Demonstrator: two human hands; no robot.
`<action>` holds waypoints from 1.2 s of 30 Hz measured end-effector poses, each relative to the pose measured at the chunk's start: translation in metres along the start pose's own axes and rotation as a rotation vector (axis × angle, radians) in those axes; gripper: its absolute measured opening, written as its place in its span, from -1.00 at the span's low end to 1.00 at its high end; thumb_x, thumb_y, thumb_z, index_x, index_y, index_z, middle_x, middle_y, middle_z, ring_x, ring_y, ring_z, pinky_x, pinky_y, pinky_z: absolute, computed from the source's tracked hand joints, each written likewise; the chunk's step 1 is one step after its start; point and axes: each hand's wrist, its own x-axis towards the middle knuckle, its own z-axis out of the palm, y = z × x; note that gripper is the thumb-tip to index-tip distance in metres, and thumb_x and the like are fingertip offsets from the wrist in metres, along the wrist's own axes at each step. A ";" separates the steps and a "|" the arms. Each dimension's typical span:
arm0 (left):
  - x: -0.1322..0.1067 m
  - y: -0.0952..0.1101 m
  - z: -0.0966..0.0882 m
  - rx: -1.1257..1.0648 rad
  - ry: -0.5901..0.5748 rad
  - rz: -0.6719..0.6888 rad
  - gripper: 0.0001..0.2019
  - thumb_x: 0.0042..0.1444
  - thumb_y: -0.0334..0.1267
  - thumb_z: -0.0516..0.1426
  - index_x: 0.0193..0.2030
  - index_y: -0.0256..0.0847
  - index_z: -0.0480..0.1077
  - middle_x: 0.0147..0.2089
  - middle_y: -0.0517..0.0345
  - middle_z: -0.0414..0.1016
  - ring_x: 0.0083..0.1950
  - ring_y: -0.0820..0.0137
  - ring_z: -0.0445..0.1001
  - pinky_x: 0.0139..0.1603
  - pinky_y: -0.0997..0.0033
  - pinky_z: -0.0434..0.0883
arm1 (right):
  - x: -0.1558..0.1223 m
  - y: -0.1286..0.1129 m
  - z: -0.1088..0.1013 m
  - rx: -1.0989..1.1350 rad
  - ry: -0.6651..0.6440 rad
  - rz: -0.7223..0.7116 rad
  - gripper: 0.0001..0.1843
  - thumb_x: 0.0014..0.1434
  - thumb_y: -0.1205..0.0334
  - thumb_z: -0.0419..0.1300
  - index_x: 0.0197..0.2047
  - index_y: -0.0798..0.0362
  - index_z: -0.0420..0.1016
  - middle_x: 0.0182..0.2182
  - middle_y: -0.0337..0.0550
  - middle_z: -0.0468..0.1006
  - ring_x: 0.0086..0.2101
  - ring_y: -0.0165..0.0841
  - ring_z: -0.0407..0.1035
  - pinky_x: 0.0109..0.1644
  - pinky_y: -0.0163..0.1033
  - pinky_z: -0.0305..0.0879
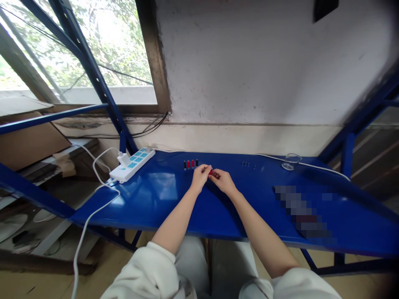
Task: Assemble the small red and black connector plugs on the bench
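My left hand (200, 176) and my right hand (222, 181) meet at the middle of the blue table (162, 199), fingers pinched together. Between the fingertips sits a small red piece (211, 171), gripped by the right hand and touched by the left. Just behind them stands a short row of small red and black upright parts (190, 164). Further right lie several tiny dark parts (247, 164).
A white power strip with blue sockets (133, 164) lies at the table's back left, its white cable (93, 207) hanging over the left edge. A small clear glass dish (291, 161) sits at back right. Blue rack beams flank both sides; a wall stands behind.
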 end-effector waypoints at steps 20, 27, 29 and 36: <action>-0.002 -0.008 0.003 0.428 0.012 0.207 -0.74 0.10 -0.13 -0.02 -0.44 -0.23 0.35 -0.57 0.24 0.28 -0.53 0.52 0.24 -0.46 0.54 0.17 | 0.065 0.071 -0.028 -0.476 0.123 0.324 -0.84 0.02 0.17 0.14 -0.37 0.06 0.46 -0.44 -0.17 0.52 -0.42 -0.39 0.37 -0.41 -0.36 0.14; -0.003 -0.008 0.003 0.484 0.000 0.252 -0.74 0.12 -0.15 -0.04 -0.45 -0.23 0.34 -0.58 0.25 0.26 -0.53 0.53 0.23 -0.46 0.54 0.15 | 0.070 0.073 -0.027 -0.548 0.043 0.376 -0.84 0.03 0.14 0.14 -0.39 0.04 0.44 -0.43 -0.17 0.52 -0.38 -0.35 0.39 -0.41 -0.34 0.15; -0.004 -0.007 0.003 0.486 -0.002 0.248 -0.74 0.12 -0.15 -0.04 -0.46 -0.23 0.34 -0.58 0.25 0.26 -0.53 0.53 0.23 -0.46 0.54 0.15 | 0.071 0.076 -0.027 -0.554 0.026 0.388 -0.84 0.03 0.14 0.15 -0.37 0.05 0.44 -0.42 -0.15 0.52 -0.36 -0.34 0.39 -0.40 -0.34 0.16; -0.004 -0.006 0.003 0.512 -0.010 0.240 -0.74 0.11 -0.16 -0.04 -0.47 -0.23 0.34 -0.58 0.25 0.26 -0.54 0.53 0.23 -0.47 0.54 0.14 | 0.073 0.084 -0.030 -0.529 0.000 0.384 -0.82 0.03 0.21 0.17 -0.28 0.09 0.45 -0.32 -0.08 0.53 -0.27 -0.33 0.40 -0.27 -0.33 0.23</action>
